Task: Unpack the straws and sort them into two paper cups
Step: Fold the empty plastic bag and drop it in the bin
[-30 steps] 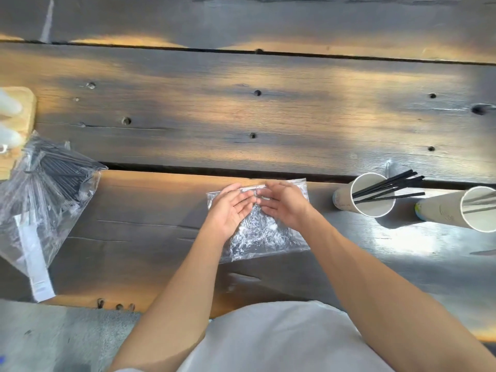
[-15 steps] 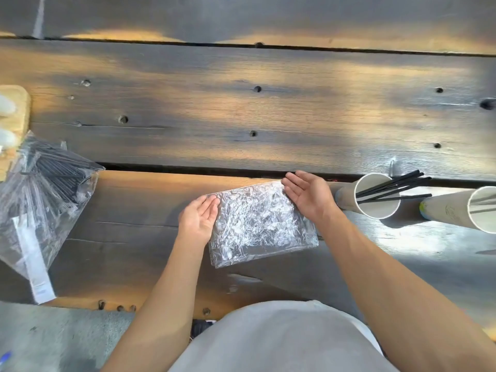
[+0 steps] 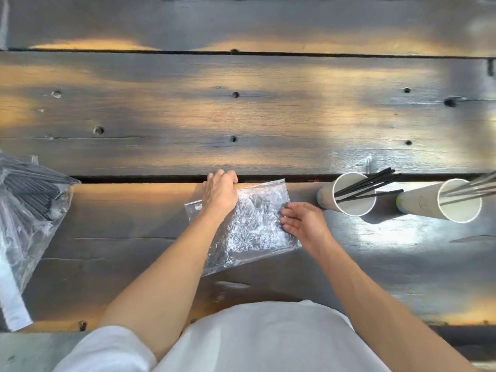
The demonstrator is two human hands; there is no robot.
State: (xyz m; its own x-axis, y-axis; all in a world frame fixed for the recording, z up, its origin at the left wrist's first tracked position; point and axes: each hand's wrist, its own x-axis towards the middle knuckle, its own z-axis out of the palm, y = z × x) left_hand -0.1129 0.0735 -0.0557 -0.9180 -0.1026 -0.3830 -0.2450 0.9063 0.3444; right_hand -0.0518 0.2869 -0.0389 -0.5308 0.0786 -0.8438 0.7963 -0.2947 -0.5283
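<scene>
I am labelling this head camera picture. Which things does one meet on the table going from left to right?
Bag of black straws → left hand → right hand → cup with black straws → second cup.

I see a loose white shirt (image 3: 257,342) across my torso, its short sleeve (image 3: 107,350) ending above the left elbow. Both forearms are bare, and both hands carry no rings, watch or gloves.
</scene>
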